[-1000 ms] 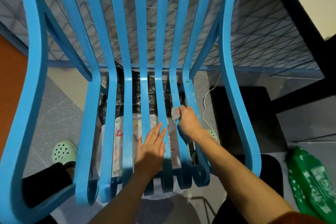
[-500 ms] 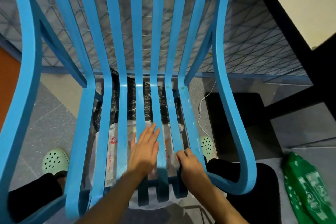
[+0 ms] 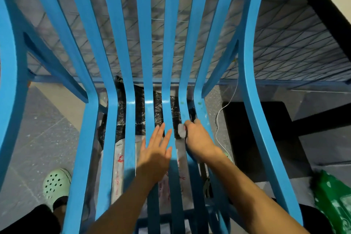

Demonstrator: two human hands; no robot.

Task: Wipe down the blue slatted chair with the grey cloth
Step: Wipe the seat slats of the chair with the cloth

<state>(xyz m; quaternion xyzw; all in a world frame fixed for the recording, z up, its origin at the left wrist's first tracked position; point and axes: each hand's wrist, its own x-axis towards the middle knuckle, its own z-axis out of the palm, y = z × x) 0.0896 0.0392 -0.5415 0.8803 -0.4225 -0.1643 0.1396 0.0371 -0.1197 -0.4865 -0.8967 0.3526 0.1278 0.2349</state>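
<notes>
The blue slatted chair fills the head view, its slats running from the backrest at the top down into the seat. My right hand is closed around the grey cloth and presses it on a seat slat right of centre, near the bend. Only a small bunched corner of the cloth shows at my fingertips. My left hand lies flat with fingers spread on the middle seat slats, just left of the right hand.
Black and white plastic bags lie under the seat. A wire mesh panel stands behind the chair. A black stool and a white cable are at the right, a green bag at bottom right. My foot in a green clog is at the left.
My right hand with the cloth slid toward the seat's front edge, then back up the slat near the bend. My left hand stayed flat on the middle slats.
</notes>
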